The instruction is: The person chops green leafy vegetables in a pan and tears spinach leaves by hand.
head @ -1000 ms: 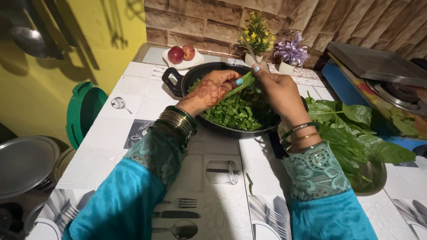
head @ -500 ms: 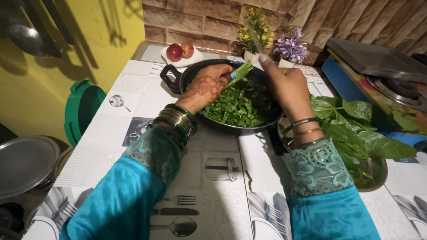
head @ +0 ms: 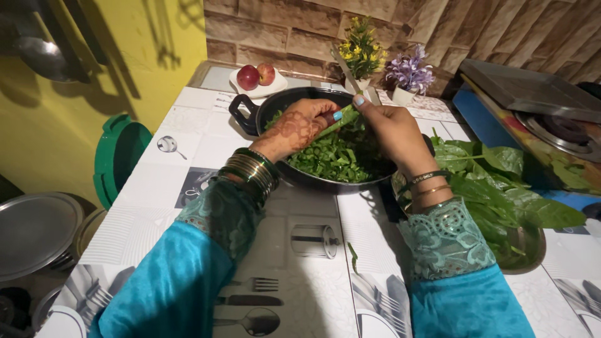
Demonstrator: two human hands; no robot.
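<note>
Against the yellow wall at the far left, a steel plate (head: 34, 231) and a green plastic lid (head: 119, 156) are kept off the desk (head: 188, 163), so that its patterned cloth is left to the work. Two red apples on a small white plate (head: 258, 78) are set back against the brick wall, behind the black two-handled pan (head: 247, 116), which is placed at the middle of the desk within reach of both arms. Over the pan the left hand (head: 294, 128) is held, bangles at the wrist, its fingers (head: 332, 117) closed round a rolled bundle of green leaves (head: 341, 120); the bundle is kept above the pan, evidently so that cut pieces drop straight onto the chopped greens (head: 335, 159) already heaped inside. At the bundle's right end the right hand (head: 391, 128) is met with it, fingers curled shut on a knife (head: 352, 78), whose blade is seen rising past the hand toward the wall. Two small pots of artificial flowers (head: 385, 59) are stood behind. Further right, whole spinach leaves (head: 501, 181) are piled in a steel bowl (head: 529, 253) just beside the right forearm, close at hand. A gas stove (head: 551, 109) is seen at the far right.
</note>
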